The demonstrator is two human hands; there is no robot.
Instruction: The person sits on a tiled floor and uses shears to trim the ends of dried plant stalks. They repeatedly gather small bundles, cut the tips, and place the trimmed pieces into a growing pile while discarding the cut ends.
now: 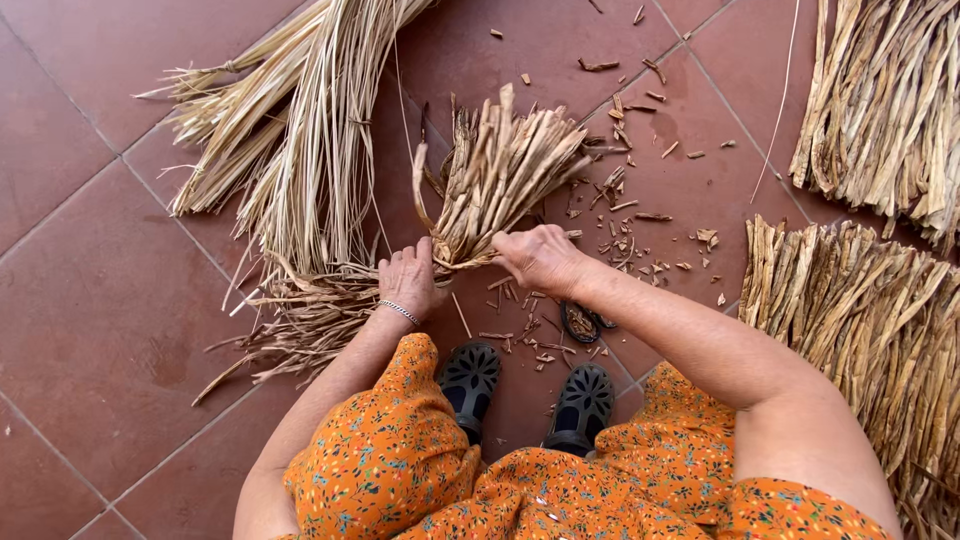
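Observation:
A fan-shaped bundle of dried tan plant strips (505,165) stands on the red tiled floor (90,290), gathered narrow at its lower end. My left hand (408,280), a bracelet on its wrist, grips the bundle's gathered base from the left. From the right, my right hand (540,258) closes on the same base. A curled strip (422,195) hangs off the bundle's left side.
A large sheaf of long pale straw (300,140) lies to the left, frayed ends (310,320) near my left wrist. More bundles of dried strips (870,300) lie at right and top right (890,100). Small scraps (630,215) litter the tiles. My dark shoes (470,380) and orange floral dress are below.

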